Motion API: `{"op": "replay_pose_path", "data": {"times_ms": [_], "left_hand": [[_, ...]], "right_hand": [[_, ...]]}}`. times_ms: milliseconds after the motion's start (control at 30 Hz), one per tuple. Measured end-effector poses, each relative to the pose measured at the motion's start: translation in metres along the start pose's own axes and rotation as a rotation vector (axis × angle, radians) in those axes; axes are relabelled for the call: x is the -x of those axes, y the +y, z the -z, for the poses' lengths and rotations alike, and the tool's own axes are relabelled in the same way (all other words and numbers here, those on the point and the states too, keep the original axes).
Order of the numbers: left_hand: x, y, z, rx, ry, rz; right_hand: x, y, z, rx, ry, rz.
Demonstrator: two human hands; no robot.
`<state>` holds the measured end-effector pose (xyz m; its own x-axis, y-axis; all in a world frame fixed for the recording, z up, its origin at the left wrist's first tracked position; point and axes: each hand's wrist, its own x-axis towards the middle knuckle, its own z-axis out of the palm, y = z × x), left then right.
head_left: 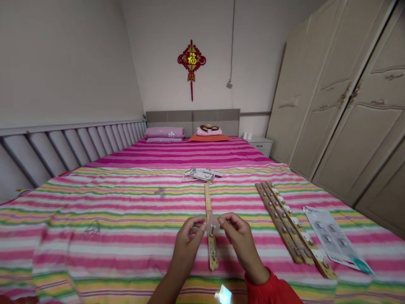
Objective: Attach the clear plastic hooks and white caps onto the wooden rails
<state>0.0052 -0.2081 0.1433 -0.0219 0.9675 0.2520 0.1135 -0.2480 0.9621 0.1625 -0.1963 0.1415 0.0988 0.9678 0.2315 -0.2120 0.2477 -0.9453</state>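
A clear adhesive hook (213, 228) with a small metal prong is held up between my two hands. My left hand (190, 237) pinches its left edge with thumb and forefinger. At the right edge, the fingertips of my right hand (238, 234) are closed on the same clear piece. Below it lies a narrow wooden strip (208, 198) with small holes, pointing away from me; the hook hides part of its middle. Metal fittings (213, 255) sit on the strip's near end.
Several wooden strips with hooks (281, 223) lie side by side at the right, next to a blister card (335, 238). Flat packaging (202, 174) is piled beyond the middle strip. Clear scraps (160, 192) lie to the left on the striped bedsheet (126, 253).
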Motion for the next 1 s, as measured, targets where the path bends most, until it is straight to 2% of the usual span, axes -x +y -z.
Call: {"op": "replay_pose_path", "data": {"times_ms": [233,400,567,767,1000], "left_hand": [[0.000,-0.016,-0.016,0.116,-0.067,0.075],[-0.004,-0.033,-0.017,0.151,-0.080,0.136],[-0.038,-0.042,-0.015,0.216,-0.005,0.237],[-0.085,-0.055,-0.022,0.327,-0.023,0.389],[-0.114,-0.079,-0.031,0.347,-0.021,0.442]], "right_hand": [[-0.002,0.018,0.009,0.022,-0.026,-0.064],[-0.005,0.033,0.018,0.226,-0.034,0.035],[-0.024,0.043,0.024,0.210,0.068,-0.026],[-0.060,0.059,0.021,0.142,-0.054,-0.121],[-0.092,0.085,0.018,0.107,-0.011,-0.142]]}}
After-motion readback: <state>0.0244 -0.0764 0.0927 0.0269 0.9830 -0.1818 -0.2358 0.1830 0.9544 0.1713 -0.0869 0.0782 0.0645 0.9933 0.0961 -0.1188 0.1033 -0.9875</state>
